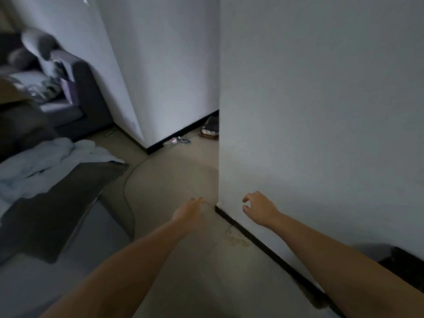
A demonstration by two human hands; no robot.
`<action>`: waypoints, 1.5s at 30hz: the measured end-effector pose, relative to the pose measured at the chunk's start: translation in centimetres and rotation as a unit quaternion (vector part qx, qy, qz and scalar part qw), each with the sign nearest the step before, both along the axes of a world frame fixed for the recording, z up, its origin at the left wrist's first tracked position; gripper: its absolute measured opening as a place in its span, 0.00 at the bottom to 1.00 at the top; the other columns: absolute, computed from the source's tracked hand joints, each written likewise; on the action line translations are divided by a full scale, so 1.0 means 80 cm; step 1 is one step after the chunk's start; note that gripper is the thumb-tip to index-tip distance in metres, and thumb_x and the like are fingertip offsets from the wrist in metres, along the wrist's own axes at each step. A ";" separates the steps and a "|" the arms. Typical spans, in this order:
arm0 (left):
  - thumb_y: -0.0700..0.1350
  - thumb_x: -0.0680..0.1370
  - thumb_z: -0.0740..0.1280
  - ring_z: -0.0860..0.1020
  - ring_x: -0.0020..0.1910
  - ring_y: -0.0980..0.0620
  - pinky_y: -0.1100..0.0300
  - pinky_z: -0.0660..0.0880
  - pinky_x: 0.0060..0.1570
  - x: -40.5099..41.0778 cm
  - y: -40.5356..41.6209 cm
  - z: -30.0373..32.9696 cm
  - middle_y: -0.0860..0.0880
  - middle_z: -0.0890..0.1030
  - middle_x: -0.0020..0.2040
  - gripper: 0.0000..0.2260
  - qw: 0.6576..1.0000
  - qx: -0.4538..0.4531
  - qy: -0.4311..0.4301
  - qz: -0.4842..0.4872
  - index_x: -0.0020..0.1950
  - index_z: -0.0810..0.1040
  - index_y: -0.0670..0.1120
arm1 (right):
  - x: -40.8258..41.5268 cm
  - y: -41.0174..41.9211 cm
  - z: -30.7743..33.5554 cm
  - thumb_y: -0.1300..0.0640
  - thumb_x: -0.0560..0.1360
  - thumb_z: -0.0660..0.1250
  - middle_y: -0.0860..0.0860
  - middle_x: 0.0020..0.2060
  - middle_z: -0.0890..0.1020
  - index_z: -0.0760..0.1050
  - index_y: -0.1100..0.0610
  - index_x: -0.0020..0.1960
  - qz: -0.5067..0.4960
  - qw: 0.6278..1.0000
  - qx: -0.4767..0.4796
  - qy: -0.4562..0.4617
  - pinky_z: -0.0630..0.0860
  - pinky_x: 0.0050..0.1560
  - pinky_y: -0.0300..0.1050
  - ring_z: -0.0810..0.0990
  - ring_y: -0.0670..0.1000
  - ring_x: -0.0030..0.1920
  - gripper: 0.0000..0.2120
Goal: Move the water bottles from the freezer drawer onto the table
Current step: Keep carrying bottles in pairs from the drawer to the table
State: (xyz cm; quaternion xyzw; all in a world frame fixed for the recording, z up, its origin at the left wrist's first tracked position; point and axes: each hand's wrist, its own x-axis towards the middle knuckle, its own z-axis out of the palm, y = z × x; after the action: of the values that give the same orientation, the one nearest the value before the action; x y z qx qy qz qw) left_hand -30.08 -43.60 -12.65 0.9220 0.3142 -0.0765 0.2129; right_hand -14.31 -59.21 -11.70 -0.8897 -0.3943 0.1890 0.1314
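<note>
Bottles from a freezer should, I'd judge, be hard, heavy for their size and slick with frost, best taken round the middle of the body with a full wrap of fingers and thumb; none of them shows in this view, nor does the freezer drawer or any counter, so where they are cannot be told. Both arms reach forward over the pale floor (179, 175) toward a white wall corner (219, 157) at 12 o'clock. The left hand (190, 210), at about 11 o'clock from the corner's foot, has its fingers nearly straight and relaxed, its grip apart and holding nothing. The right hand (258, 206), at 1 o'clock and in front of the wall face, has fingers loosely curled and spread, also holding nothing and not clearly touching the wall. A dark sofa (75, 92) sits off at 10 o'clock, pale bedding (46, 161) at 9 o'clock
</note>
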 end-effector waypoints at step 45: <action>0.50 0.77 0.63 0.75 0.58 0.48 0.52 0.75 0.57 -1.039 -0.077 -0.004 0.48 0.74 0.61 0.16 0.476 -0.013 -0.049 0.878 0.65 0.71 0.50 | -1.182 0.388 -0.013 0.55 0.78 0.61 0.55 0.55 0.77 0.77 0.57 0.57 0.881 0.471 -0.040 0.013 0.75 0.47 0.45 0.79 0.55 0.52 0.11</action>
State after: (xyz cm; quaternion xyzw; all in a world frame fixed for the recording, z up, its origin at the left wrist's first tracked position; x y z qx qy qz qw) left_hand -113.18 -49.76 -12.93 0.1636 0.9478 0.1916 0.1954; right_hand -108.89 -28.20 -12.77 -0.0748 -0.9604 0.2321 -0.1347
